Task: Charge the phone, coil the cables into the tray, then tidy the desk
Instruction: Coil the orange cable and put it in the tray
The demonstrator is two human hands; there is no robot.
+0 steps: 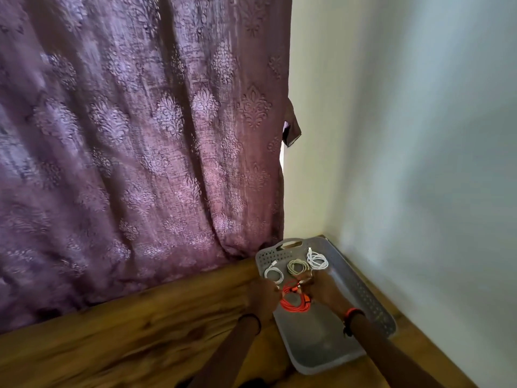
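Observation:
A grey perforated plastic tray (372,309) lies on the wooden desk (140,331) in the corner by the wall. Along its far end lie three coiled cables: a white coil (274,273) at left, a beige coil (297,266) in the middle and another white coil (317,260) at right. An orange coiled cable (296,302) sits in front of them. My left hand (264,296) touches the orange coil's left side. My right hand (321,291) pinches the coil's top right, near its plug. The phone is out of view.
A purple patterned curtain (140,135) hangs behind the desk down to its back edge. A pale wall (419,163) runs along the right side, close to the tray. The desk's wooden surface stretches to the left of the tray.

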